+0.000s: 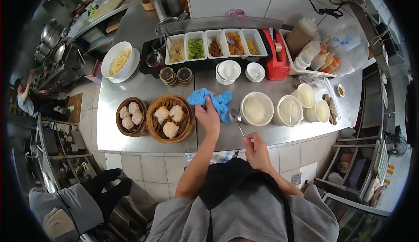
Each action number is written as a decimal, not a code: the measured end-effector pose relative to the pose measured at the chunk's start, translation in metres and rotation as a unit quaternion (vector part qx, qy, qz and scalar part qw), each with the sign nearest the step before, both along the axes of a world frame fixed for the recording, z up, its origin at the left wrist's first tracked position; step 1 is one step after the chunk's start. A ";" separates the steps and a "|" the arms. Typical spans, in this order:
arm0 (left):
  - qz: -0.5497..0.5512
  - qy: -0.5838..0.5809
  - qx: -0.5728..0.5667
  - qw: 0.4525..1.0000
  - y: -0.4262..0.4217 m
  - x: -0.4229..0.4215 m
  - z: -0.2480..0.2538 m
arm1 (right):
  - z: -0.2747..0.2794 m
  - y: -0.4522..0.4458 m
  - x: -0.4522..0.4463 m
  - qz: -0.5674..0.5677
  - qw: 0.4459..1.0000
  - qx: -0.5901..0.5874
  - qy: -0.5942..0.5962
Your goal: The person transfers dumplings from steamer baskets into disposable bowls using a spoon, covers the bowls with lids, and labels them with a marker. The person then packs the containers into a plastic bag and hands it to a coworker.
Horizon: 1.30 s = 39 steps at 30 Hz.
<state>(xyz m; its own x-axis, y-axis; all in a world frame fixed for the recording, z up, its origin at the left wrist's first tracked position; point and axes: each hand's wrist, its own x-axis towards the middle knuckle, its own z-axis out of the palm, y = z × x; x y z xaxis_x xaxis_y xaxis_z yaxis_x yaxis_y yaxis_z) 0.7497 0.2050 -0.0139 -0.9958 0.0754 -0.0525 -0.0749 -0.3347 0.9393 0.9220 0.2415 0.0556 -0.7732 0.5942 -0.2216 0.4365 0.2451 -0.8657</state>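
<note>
While the outstretched left hand [208,118] clutches blue cloth [222,102], the right hand [258,151] – closer in – pinches a spoon [235,116].

Left hand [207,116] ahead of right hand [257,151], both curled

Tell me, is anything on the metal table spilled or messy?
No clear spill shows. A brown cloth lies crumpled beside a white tub, which looks a little untidy. Nothing looks broken.

No legible text, label, brand, number or sign in the head view. Markings on the red dispenser [277,56] and plastic bag [348,41]: too small to read.
</note>
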 end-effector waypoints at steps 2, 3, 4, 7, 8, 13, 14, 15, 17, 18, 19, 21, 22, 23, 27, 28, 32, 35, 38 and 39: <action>-0.061 -0.022 0.008 0.998 -0.004 0.010 0.009 | -0.009 -0.001 -0.007 -0.012 0.996 -0.055 0.064; -0.092 -0.032 0.013 0.995 -0.007 0.016 0.011 | -0.015 -0.001 -0.014 -0.018 0.992 -0.082 0.097; -0.116 -0.064 0.043 0.990 -0.010 0.022 0.009 | -0.022 0.003 -0.025 -0.017 0.989 -0.100 0.109; -0.143 -0.187 0.136 0.962 -0.023 0.036 0.015 | -0.052 0.004 -0.056 -0.014 0.984 -0.111 0.139; -0.152 -0.151 0.083 0.973 -0.024 0.038 0.010 | -0.064 0.001 -0.066 -0.012 0.985 -0.085 0.151; -0.157 -0.125 -0.013 0.979 -0.027 0.026 -0.007 | -0.070 -0.011 -0.077 0.044 0.971 0.164 0.166; -0.159 -0.141 0.004 0.977 -0.027 0.021 -0.007 | -0.066 -0.010 -0.075 0.049 0.972 0.177 0.145; -0.163 -0.158 0.019 0.974 -0.028 0.018 -0.005 | -0.063 -0.010 -0.072 0.053 0.973 0.188 0.123; -0.168 -0.182 0.079 0.966 -0.027 0.020 -0.005 | -0.057 -0.007 -0.063 0.065 0.967 0.236 0.077; -0.170 -0.186 0.121 0.960 -0.025 0.022 -0.005 | -0.055 -0.006 -0.059 0.070 0.962 0.258 0.055; -0.171 -0.189 0.164 0.953 -0.023 0.023 -0.004 | -0.051 -0.005 -0.054 0.087 0.958 0.270 0.034; -0.108 -0.197 0.194 0.955 -0.017 0.020 -0.001 | -0.045 -0.006 -0.038 0.120 0.949 0.292 -0.009; -0.077 -0.202 0.208 0.954 -0.014 0.017 0.000 | -0.048 -0.005 -0.028 0.135 0.947 0.291 0.005; -0.085 -0.178 0.194 0.961 -0.016 0.007 -0.014 | -0.050 -0.003 -0.017 0.151 0.945 0.290 0.020; -0.143 -0.067 -0.011 0.987 -0.014 -0.017 -0.011 | -0.064 0.013 0.012 0.170 0.920 0.336 0.111; -0.197 -0.042 -0.096 0.975 -0.014 -0.020 0.001 | -0.062 0.018 0.013 0.172 0.920 0.332 0.119; -0.223 0.036 -0.254 0.940 -0.030 -0.009 0.016 | -0.038 0.028 0.006 0.136 0.958 0.225 0.111; -0.223 0.064 -0.307 0.923 -0.073 0.016 0.044 | -0.037 0.015 -0.007 0.135 0.979 0.117 0.095; -0.258 0.085 -0.316 0.909 -0.089 0.032 0.044 | -0.027 0.023 -0.012 0.112 0.970 0.187 0.109; -0.249 0.076 -0.329 0.908 -0.095 0.034 0.036 | -0.021 0.029 -0.012 0.098 0.961 0.231 0.112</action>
<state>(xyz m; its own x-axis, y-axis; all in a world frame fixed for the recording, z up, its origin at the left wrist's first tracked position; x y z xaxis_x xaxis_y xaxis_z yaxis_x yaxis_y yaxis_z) 0.7836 0.1098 0.0217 -0.8464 0.5199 -0.1151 0.0834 0.3430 0.9356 0.9105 0.2706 0.0345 -0.8779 0.4272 0.2164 0.1582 0.6853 -0.7109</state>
